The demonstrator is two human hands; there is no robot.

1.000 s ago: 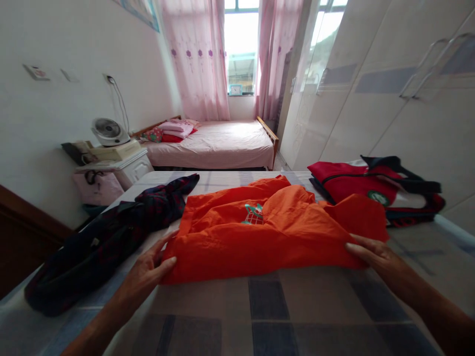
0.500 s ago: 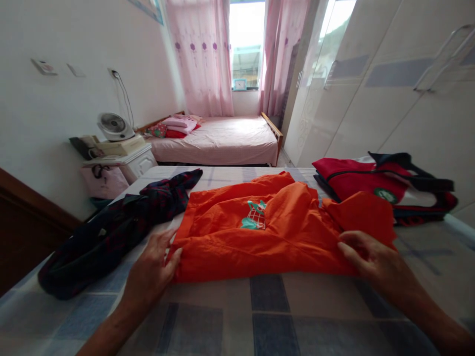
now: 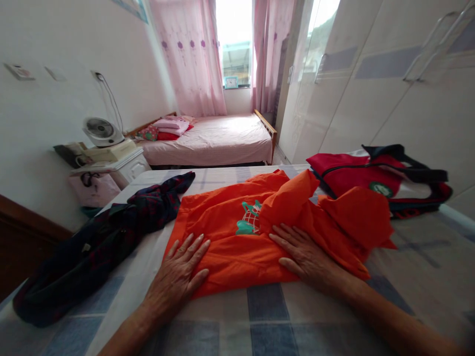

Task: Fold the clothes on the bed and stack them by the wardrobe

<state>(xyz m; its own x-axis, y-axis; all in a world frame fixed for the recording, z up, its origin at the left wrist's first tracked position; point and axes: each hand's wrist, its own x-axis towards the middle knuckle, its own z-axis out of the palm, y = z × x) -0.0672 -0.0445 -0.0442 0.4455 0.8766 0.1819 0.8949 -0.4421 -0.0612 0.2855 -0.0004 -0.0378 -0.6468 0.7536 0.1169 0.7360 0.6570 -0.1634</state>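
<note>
An orange garment [image 3: 241, 257] with a teal and white print lies partly folded across the bed in front of me. My left hand [image 3: 183, 267] rests flat on its near left part, fingers spread. Flat against the middle of the cloth lies my right hand [image 3: 302, 252], fingers stretched out to the left and the thumb slightly apart. To the right of that hand, a bunched section of the orange cloth spreads loosely, with a hood-like or sleeve-like piece raised. Neither hand grips the fabric.
A dark plaid garment [image 3: 111, 237] lies at the left. Folded red, white and navy clothes [image 3: 349, 173] sit at the right on the checked bedsheet [image 3: 269, 301]. Beyond are a pink bed [image 3: 222, 141], a fan [image 3: 102, 131] on a cabinet, and a white wardrobe [image 3: 352, 109].
My left hand has moved from the garment's left edge onto its surface. My right hand has shifted left from the right end to the middle and flattened. The view has turned slightly.
</note>
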